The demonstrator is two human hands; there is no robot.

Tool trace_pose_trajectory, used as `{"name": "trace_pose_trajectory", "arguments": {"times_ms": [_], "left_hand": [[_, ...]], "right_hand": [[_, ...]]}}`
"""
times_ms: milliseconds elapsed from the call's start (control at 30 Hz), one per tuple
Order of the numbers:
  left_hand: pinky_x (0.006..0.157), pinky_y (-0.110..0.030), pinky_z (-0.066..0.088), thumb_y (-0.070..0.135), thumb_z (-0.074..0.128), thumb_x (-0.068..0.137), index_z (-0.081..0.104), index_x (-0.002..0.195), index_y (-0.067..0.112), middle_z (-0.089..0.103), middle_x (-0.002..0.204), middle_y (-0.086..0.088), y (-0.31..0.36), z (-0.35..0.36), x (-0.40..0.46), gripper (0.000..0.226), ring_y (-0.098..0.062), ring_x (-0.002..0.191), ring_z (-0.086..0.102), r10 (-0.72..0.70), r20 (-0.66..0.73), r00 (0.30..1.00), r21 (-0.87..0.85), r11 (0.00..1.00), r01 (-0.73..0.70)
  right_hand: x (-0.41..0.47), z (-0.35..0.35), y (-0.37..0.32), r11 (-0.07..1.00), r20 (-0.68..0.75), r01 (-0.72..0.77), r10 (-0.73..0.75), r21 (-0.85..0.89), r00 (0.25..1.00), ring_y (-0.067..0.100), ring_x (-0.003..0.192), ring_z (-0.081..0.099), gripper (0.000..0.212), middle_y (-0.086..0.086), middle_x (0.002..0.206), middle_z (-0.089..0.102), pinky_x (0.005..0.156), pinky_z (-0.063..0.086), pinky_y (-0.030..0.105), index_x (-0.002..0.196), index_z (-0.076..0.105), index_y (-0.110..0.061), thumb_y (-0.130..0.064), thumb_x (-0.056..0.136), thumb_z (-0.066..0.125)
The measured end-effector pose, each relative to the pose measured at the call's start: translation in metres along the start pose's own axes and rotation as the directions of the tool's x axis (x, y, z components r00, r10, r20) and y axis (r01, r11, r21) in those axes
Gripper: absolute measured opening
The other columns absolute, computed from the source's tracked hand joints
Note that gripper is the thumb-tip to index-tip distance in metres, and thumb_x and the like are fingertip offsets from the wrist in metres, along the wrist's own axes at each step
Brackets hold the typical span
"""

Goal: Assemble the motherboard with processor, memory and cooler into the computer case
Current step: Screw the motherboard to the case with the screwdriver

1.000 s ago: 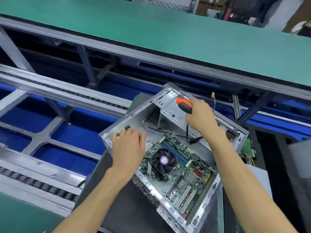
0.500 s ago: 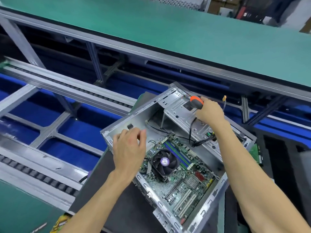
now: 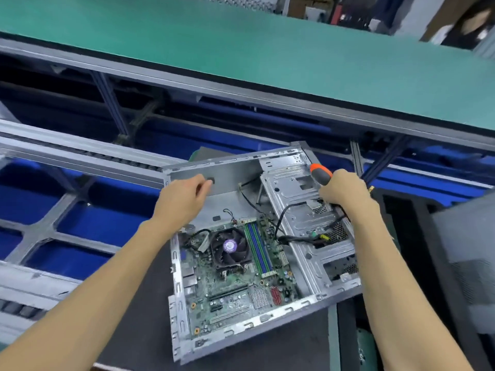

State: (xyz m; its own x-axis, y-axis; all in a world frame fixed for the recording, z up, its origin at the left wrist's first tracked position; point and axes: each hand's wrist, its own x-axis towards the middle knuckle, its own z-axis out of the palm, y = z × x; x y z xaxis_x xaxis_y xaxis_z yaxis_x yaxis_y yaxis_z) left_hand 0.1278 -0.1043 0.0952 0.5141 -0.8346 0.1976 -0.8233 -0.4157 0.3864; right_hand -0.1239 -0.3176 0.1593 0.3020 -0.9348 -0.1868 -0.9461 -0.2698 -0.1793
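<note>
Motherboard (image 3: 235, 279) sits inside the open computer case (image 3: 308, 301), with two hands on the case.

Green and flat, the motherboard lies on the floor of the case. The round black cooler (image 3: 230, 247) with a purple sticker sits on it, and the long blue and green memory sticks (image 3: 258, 247) stand just beside the cooler. Black wires (image 3: 284, 218) loop over the silver metal frame on the right side of the case. The left hand (image 3: 182, 199) has its fingers curled over the far wall of the case, holding its edge. The right hand (image 3: 342, 191) grips a screwdriver (image 3: 320, 174) with an orange and black handle, and rests on the silver frame. The case lies on a dark mat (image 3: 134, 330) on the table. Behind it run grey metal rails (image 3: 80, 153) over blue trays, and a green table (image 3: 241, 49) is further back.
</note>
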Motion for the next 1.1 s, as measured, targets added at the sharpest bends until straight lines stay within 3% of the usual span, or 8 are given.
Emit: {"name": "trace_pose_trajectory", "arguments": {"times_ms": [200,400,533,633,733,833,933,1100], "left_hand": [[0.052,-0.034,0.036,0.043,0.032,0.104,0.033,0.076,0.029,0.043,0.049,0.006,-0.009,0.004,0.027,0.031,-0.014,0.048,0.041,0.169,0.084,0.982,0.015,0.985,-0.171],[0.058,-0.04,0.041,0.041,0.029,0.105,0.036,0.087,0.021,0.049,0.058,0.0,-0.008,0.003,0.036,0.027,-0.026,0.059,0.046,0.171,0.171,0.97,-0.002,0.985,-0.173],[0.064,-0.034,0.046,0.032,0.051,0.102,0.049,0.092,0.019,0.058,0.075,0.0,0.009,-0.005,0.034,0.016,-0.018,0.067,0.054,0.041,0.18,0.983,-0.396,0.918,0.034],[0.064,-0.022,0.056,0.016,0.065,0.095,0.067,0.092,0.012,0.069,0.084,-0.01,0.026,-0.011,0.03,0.005,-0.02,0.073,0.067,-0.107,0.228,0.968,-0.691,0.683,0.239],[0.072,-0.026,0.06,0.008,0.069,0.092,0.074,0.096,0.004,0.075,0.088,-0.015,0.034,-0.012,0.02,0.008,-0.025,0.081,0.074,-0.141,0.326,0.935,-0.857,0.373,0.355],[0.076,-0.029,0.059,0.006,0.069,0.091,0.074,0.101,-0.001,0.075,0.092,-0.017,0.035,-0.006,0.012,0.013,-0.027,0.086,0.073,-0.169,0.42,0.892,-0.892,0.107,0.44],[0.079,-0.029,0.058,0.008,0.071,0.088,0.073,0.107,0.002,0.075,0.095,-0.014,0.032,0.003,0.006,0.019,-0.025,0.087,0.073,-0.158,0.472,0.867,-0.876,0.033,0.482],[0.076,-0.026,0.058,0.012,0.081,0.072,0.076,0.1,-0.001,0.074,0.093,-0.016,0.026,0.011,0.001,0.031,-0.025,0.085,0.073,-0.174,0.547,0.819,-0.837,-0.147,0.528]], "right_hand": [[-0.028,-0.003,0.019,0.994,0.111,-0.072,0.081,-0.079,0.99,0.035,0.083,0.059,0.021,0.012,0.09,0.058,0.068,0.044,0.036,0.096,0.05,-0.004,-0.023,0.094,0.059],[-0.052,-0.022,0.014,0.986,0.224,-0.103,0.131,-0.131,0.966,0.023,0.064,0.056,0.014,0.007,0.076,0.057,0.052,0.037,0.028,0.083,0.052,-0.009,-0.02,0.09,0.056],[-0.064,-0.041,-0.01,0.999,0.093,-0.009,0.012,-0.036,0.996,0.019,0.061,0.055,0.019,0.002,0.07,0.059,0.052,0.036,0.028,0.079,0.05,-0.016,-0.031,0.086,0.06],[-0.07,-0.055,-0.036,0.964,-0.048,0.128,-0.12,0.233,0.992,0.009,0.044,0.051,0.029,-0.01,0.047,0.054,0.046,0.034,0.025,0.07,0.057,-0.017,-0.041,0.084,0.064],[-0.068,-0.058,-0.067,0.762,-0.075,0.173,-0.162,0.624,0.984,0.01,0.052,0.058,0.038,-0.009,0.059,0.066,0.056,0.048,0.03,0.079,0.076,-0.022,-0.057,0.083,0.062],[-0.058,-0.04,-0.087,0.537,-0.031,0.094,-0.125,0.838,0.992,0.004,0.052,0.056,0.042,-0.016,0.059,0.062,0.049,0.041,0.025,0.084,0.076,-0.02,-0.057,0.092,0.058],[-0.05,-0.01,-0.093,0.299,0.037,-0.008,-0.092,0.954,0.995,0.014,0.046,0.053,0.045,-0.006,0.061,0.055,0.039,0.037,0.024,0.083,0.067,-0.007,-0.049,0.097,0.057],[-0.043,0.026,-0.087,-0.098,0.17,-0.173,-0.036,0.98,0.985,0.019,0.045,0.062,0.037,0.007,0.063,0.058,0.043,0.052,0.025,0.079,0.062,-0.001,-0.029,0.1,0.052]]}}
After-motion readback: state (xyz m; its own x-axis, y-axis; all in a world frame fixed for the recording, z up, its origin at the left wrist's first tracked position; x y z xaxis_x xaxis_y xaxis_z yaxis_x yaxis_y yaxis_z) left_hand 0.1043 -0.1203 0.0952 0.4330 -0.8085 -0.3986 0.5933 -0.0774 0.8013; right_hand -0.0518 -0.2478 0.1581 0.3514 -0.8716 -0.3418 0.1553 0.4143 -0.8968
